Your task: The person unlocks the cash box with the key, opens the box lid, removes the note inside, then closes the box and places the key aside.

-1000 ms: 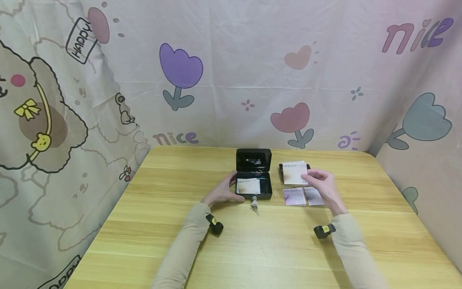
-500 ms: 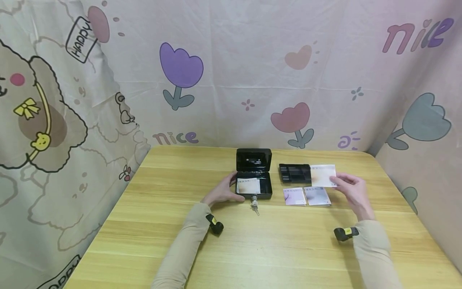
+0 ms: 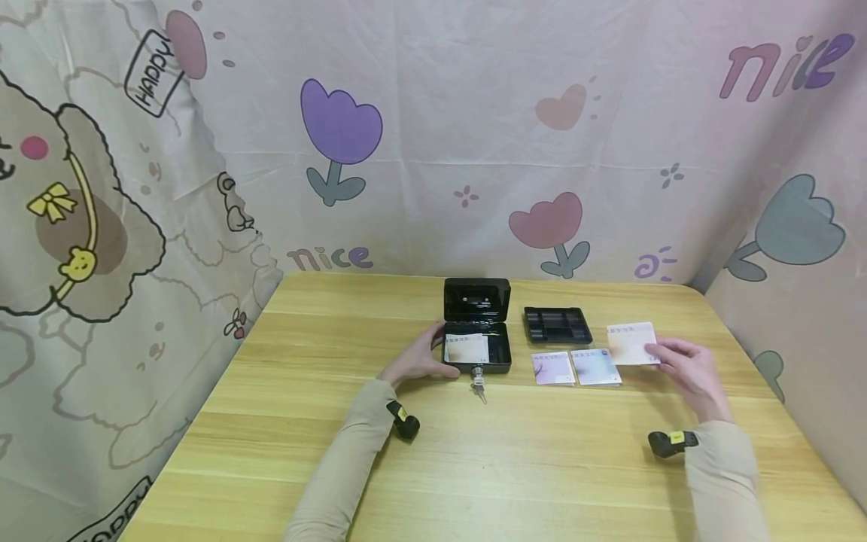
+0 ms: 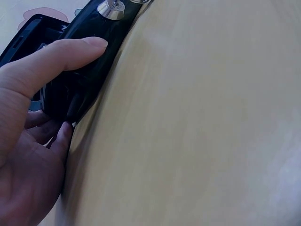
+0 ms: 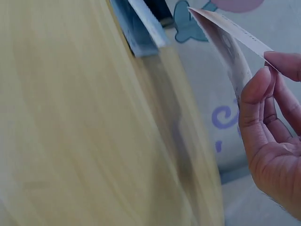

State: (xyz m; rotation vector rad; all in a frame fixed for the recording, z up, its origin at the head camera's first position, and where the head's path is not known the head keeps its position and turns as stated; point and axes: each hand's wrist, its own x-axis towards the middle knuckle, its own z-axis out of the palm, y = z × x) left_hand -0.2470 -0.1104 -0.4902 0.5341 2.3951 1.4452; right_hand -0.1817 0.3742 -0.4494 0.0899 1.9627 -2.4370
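Paper [image 3: 630, 345], pale, printed, folded: one item, pinched between the thumb and fingers of your right hand [image 3: 687, 369]; leaves parted in the right-wrist view, clearance above the table [image 3: 528, 467] hard to judge. Position: just shifted from over the black tray [image 3: 557, 327] to its right, leaving the compartments uncovered; by appearance, the piece is now clear of the tray but not yet released. Adjacent: blue folded sheet [image 3: 596, 366], then purple folded sheet [image 3: 552, 368], both in front of the tray. Farther left: black box [image 3: 497, 369], lid raised, pale papers [image 3: 465, 349] inside, keys [image 3: 479, 390] at the front; its left end gripped by your left hand [image 3: 418, 360].
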